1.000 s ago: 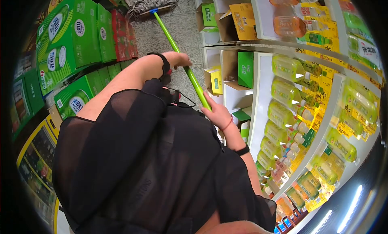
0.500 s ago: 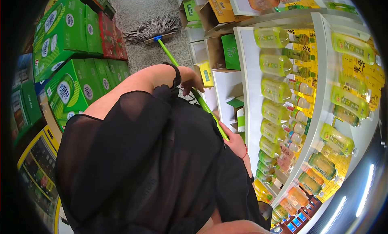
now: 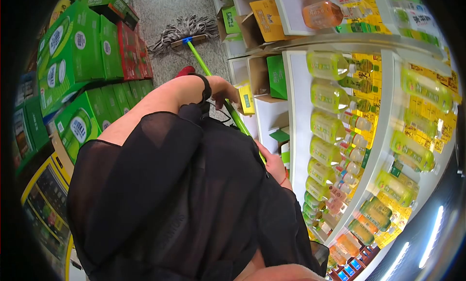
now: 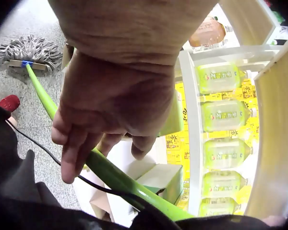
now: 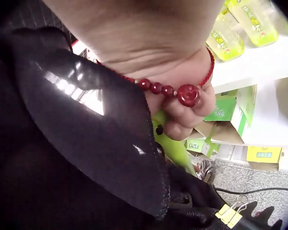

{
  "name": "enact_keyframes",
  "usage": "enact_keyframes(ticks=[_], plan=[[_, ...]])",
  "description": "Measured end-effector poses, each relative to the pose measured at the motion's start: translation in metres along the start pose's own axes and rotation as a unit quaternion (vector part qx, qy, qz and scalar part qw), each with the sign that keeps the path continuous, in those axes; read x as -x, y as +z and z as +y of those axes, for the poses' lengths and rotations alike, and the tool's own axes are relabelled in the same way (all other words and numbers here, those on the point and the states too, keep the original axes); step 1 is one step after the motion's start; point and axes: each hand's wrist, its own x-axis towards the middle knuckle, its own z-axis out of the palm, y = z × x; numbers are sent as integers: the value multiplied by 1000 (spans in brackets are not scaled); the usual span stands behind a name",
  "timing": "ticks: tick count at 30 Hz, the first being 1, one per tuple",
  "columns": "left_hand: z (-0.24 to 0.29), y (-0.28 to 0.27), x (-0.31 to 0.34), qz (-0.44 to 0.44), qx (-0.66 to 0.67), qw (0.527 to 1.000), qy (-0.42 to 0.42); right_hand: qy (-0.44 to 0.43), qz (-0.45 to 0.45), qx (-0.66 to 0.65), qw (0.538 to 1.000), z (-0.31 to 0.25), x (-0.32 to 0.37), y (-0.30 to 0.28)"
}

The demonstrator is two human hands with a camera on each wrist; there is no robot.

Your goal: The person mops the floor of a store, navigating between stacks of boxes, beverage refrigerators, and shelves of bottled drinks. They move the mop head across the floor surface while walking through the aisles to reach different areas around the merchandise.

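Observation:
A mop with a grey string head [image 3: 184,30] and a bright green handle [image 3: 199,60] lies slanted across the speckled floor of a shop aisle. My left hand [image 3: 221,89] grips the handle midway, and in the left wrist view its fingers [image 4: 81,143] curl over the green handle [image 4: 120,179]. My right hand [image 3: 274,165] holds the handle's upper end close to my body. In the right wrist view its fingers [image 5: 182,120] wrap the green handle [image 5: 173,146] below a red bead bracelet [image 5: 180,91]. A black sheer sleeve hides part of the handle.
White shelves [image 3: 296,111] packed with yellow-green drink bottles [image 3: 330,128] line the right side. Open cardboard boxes [image 3: 264,19] stand at the shelf's foot. Stacked green cartons [image 3: 73,48] and red cartons [image 3: 133,46] line the left. A red shoe [image 3: 184,71] shows beside the handle.
The mop head has come nearer along the floor. My right hand has drawn the handle's top back and down toward my body, and my left hand has stayed on the handle.

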Motion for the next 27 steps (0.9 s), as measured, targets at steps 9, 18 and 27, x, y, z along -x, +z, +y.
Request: enact_keyframes(ticks=[9,18,27], plan=[[-51,-183,79,247,52,967,29,-66,36,-26,997,-78,-216,-34],[-117,-337,94,407,-48,910,68,-104,6,36,994,-167,-383,-47],[-118,-349,97,397,10,915,73,-87,-14,55,995,-172,-385,-53]])
